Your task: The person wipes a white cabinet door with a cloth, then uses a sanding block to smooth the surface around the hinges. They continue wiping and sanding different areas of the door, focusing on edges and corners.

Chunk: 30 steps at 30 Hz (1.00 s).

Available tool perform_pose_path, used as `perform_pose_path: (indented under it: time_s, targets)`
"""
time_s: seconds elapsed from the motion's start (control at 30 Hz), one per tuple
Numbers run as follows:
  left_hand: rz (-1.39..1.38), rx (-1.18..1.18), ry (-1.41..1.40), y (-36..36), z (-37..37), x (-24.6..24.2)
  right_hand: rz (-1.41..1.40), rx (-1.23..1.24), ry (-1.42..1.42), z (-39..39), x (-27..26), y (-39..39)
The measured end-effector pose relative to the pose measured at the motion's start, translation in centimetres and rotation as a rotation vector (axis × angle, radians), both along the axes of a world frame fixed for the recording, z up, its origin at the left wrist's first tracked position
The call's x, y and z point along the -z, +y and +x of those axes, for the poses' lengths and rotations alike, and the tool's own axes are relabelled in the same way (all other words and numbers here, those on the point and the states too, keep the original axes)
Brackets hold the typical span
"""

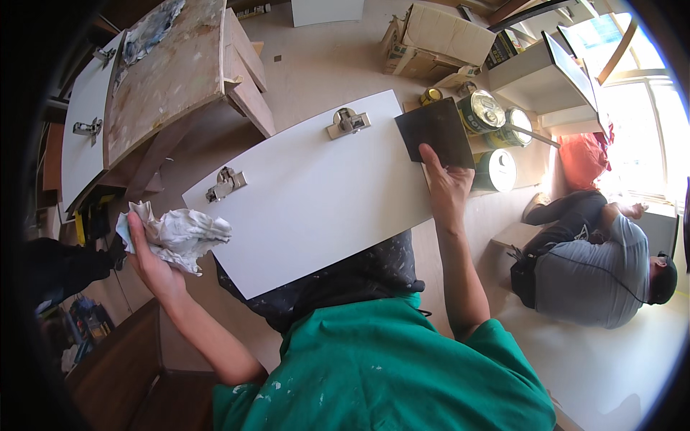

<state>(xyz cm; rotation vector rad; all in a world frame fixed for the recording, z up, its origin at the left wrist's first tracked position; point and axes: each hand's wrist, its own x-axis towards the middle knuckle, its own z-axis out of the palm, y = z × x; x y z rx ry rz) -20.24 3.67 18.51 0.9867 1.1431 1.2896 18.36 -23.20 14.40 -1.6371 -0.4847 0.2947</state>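
Note:
A white cabinet door panel (323,188) lies across my lap, with two metal concealed hinges fixed along its far side: a left hinge (226,184) and a right hinge (348,123). My left hand (156,269) grips a crumpled white cloth (186,234), off the panel's left end. At the panel's right end, my right hand (452,186) holds a dark, flat rectangular piece (437,132), thumb on top and fingers underneath. Whether that dark piece touches the panel is unclear.
Paint-type cans (496,169) stand right of the panel, a stick (531,134) resting across one. A stained wooden workbench (172,81) is at left, beside another hinged white panel (86,140). A cardboard box (442,43) sits at the back. Another person (593,269) sits at right near the window.

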Motion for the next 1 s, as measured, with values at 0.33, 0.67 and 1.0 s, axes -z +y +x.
perform_pose_path:
  time_s: [0.33, 0.67, 1.0]
  targets:
    - [0.013, -0.065, 0.053, 0.0, 0.1, -0.4, -0.287, -0.292, -0.627, -11.3, 0.3, -5.7]
    - [0.103, -0.02, 0.093, 0.4, 0.3, -0.5, -0.125, -0.133, -0.251, -13.6, -0.1, -5.7]
    - [0.158, -0.125, 0.127, -0.6, -1.0, -0.2, -0.353, -0.155, -0.331, -12.7, 1.1, -5.2]
